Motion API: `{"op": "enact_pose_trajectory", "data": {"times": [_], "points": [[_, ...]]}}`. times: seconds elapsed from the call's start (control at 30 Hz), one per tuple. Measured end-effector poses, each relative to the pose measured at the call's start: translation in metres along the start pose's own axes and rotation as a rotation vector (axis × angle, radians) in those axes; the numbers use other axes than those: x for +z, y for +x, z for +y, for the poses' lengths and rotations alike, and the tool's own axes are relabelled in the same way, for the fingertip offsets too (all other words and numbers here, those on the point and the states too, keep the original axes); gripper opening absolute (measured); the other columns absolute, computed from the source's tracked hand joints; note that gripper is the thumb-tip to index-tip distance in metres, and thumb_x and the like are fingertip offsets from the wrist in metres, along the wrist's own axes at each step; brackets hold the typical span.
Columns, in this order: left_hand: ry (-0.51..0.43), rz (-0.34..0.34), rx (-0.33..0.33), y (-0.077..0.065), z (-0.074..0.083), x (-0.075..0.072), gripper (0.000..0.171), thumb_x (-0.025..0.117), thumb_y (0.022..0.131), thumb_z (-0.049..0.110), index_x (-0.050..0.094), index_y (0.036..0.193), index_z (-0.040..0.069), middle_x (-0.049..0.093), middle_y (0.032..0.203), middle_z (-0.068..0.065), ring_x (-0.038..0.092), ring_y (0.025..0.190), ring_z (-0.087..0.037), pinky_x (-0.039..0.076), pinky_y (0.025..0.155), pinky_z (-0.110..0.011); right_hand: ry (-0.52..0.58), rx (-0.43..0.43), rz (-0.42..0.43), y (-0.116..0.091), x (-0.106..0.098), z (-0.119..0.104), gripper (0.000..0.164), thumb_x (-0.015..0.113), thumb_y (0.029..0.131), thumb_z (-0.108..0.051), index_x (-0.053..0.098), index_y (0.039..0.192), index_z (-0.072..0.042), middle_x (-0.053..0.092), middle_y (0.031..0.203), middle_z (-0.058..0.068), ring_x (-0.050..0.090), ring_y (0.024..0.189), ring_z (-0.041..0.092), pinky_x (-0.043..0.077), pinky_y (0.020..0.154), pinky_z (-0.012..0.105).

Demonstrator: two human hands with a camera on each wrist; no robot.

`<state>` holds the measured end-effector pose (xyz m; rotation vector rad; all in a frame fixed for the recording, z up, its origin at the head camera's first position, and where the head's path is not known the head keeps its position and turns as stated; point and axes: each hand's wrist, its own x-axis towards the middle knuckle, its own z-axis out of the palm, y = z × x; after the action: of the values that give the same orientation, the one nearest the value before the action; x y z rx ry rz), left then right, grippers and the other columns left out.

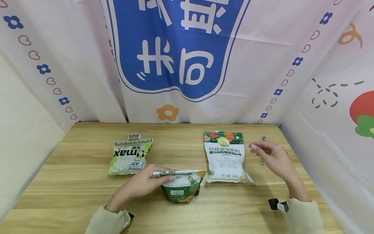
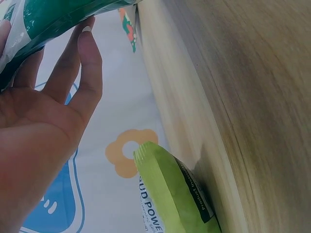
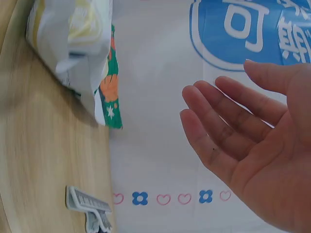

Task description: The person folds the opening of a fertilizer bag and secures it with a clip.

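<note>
My left hand [image 1: 146, 180] grips the folded-over top of a green and white bag [image 1: 181, 192] near the front middle of the table. Its thumb lies along the fold; in the left wrist view the other fingers reach up behind the bag. My right hand [image 1: 273, 159], holding nothing, hovers at the right with relaxed fingers, and its palm shows in the right wrist view. Partly hidden behind that hand in the head view is a bag clip [image 3: 90, 201] lying on the table. Between the hands, a white 500g fertilizer bag [image 1: 224, 162] lies with its printed side up.
At the left, a green and white Umax bag [image 1: 128, 162] has a sealing clip [image 1: 133, 141] across its top. The wooden table [image 1: 73, 195] ends at a printed curtain [image 1: 140, 107] behind, with white walls on both sides.
</note>
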<state>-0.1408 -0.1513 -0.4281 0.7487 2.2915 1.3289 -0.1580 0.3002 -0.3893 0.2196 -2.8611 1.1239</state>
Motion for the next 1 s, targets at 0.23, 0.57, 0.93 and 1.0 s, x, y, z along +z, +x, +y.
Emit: {"op": "enact_pose_trajectory", "data": {"times": [0.23, 0.57, 0.93, 1.0], "points": [[0.007, 0.005, 0.007, 0.000, 0.000, 0.001, 0.028, 0.064, 0.105, 0.039, 0.079, 0.122, 0.021, 0.080, 0.109, 0.006, 0.071, 0.098, -0.005, 0.057, 0.086, -0.024, 0.014, 0.077, -0.001, 0.005, -0.007, 0.017, 0.047, 0.057, 0.109, -0.042, 0.069, 0.134, -0.004, 0.078, 0.120, 0.019, 0.066, 0.094, -0.013, 0.055, 0.081, 0.017], [-0.006, 0.004, 0.005, 0.000, 0.000, 0.001, 0.027, 0.064, 0.106, 0.038, 0.078, 0.122, 0.022, 0.080, 0.109, 0.006, 0.071, 0.100, -0.005, 0.057, 0.087, -0.024, 0.088, 0.149, 0.057, 0.016, -0.011, 0.042, 0.048, 0.058, 0.109, -0.040, 0.069, 0.130, 0.002, 0.076, 0.119, 0.023, 0.067, 0.087, -0.012, 0.059, 0.079, 0.016], [-0.026, 0.004, 0.003, -0.001, 0.000, 0.002, 0.027, 0.064, 0.106, 0.037, 0.078, 0.124, 0.022, 0.081, 0.111, 0.006, 0.072, 0.102, -0.005, 0.057, 0.088, -0.025, 0.019, 0.228, 0.098, 0.023, -0.013, 0.066, 0.048, 0.058, 0.109, -0.035, 0.067, 0.132, 0.006, 0.074, 0.117, 0.029, 0.066, 0.076, -0.003, 0.058, 0.070, 0.021], [-0.024, 0.006, 0.005, -0.001, 0.000, 0.002, 0.027, 0.064, 0.106, 0.037, 0.078, 0.123, 0.022, 0.081, 0.110, 0.005, 0.072, 0.101, -0.006, 0.057, 0.087, -0.025, -0.012, 0.224, 0.111, 0.026, -0.013, 0.070, 0.046, 0.057, 0.109, -0.034, 0.068, 0.131, 0.005, 0.074, 0.116, 0.029, 0.069, 0.078, 0.004, 0.057, 0.067, 0.021]]}}
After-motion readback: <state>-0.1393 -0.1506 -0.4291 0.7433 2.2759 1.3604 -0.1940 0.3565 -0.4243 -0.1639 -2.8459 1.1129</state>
